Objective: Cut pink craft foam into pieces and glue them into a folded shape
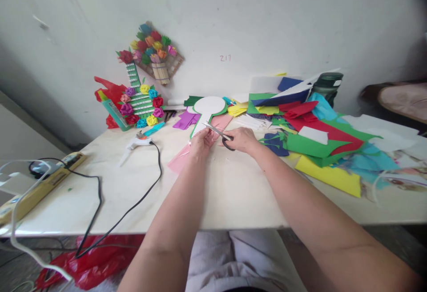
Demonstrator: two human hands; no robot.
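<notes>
My right hand (243, 140) grips a pair of scissors (220, 134) by the dark handles, blades pointing left. The blades sit just above the fingers of my left hand (202, 142). My left hand is closed in a pinch; a thin pale piece seems to show at its fingertips, too small to name. Behind both hands lies a white paper shape (210, 105), round with a straight handle, backed by green. Part of the handle is hidden by my left hand. Pink paper (180, 159) lies under and around my left hand.
A white glue gun (136, 144) with a black cord lies at left, near a power strip (56, 183). A green bottle (115, 113) and a paper-flower craft (143, 101) stand behind. Coloured paper scraps (320, 141), white strips (253, 122) and a dark flask (327, 86) fill the right.
</notes>
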